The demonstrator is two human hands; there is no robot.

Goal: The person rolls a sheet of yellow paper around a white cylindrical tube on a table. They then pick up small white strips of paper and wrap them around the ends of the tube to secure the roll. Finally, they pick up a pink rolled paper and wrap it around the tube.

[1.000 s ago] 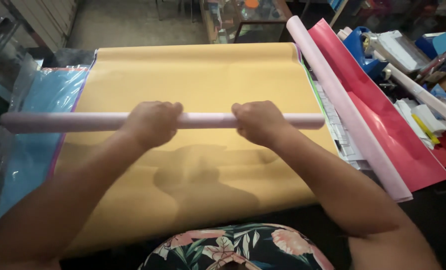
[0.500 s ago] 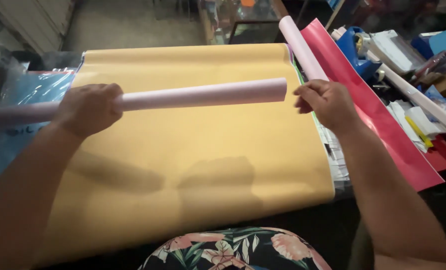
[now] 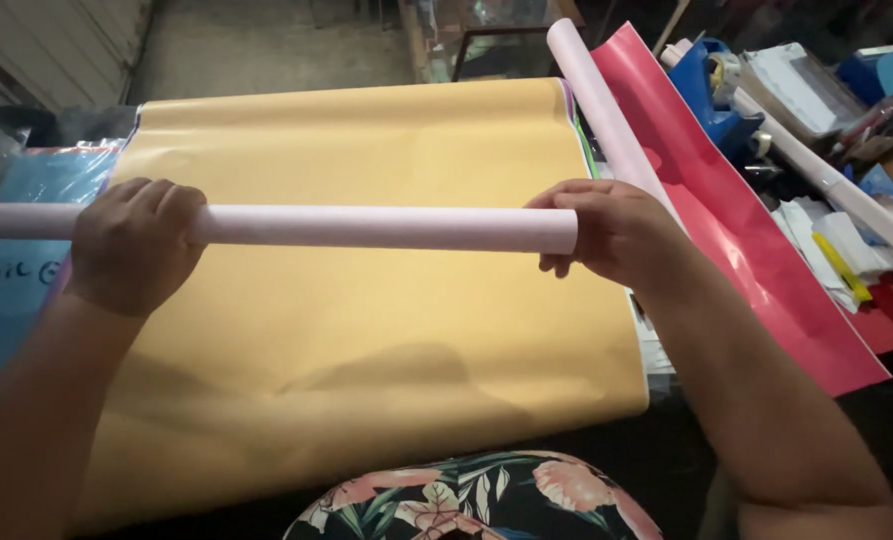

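The wide yellow sheet (image 3: 366, 330) lies flat across the surface, a base beneath your work. Above it you hold the pale pink roll (image 3: 366, 227) level, so it stays tight. Your left hand (image 3: 131, 245) wraps it, fingers curled around. Your right hand (image 3: 611, 230) caps its end, fingers cupped there. A red sheet (image 3: 756, 240) lies alongside.

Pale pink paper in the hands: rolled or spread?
Rolled: the pale pink paper forms a tight tube, left hand gripping it, right hand at its end.
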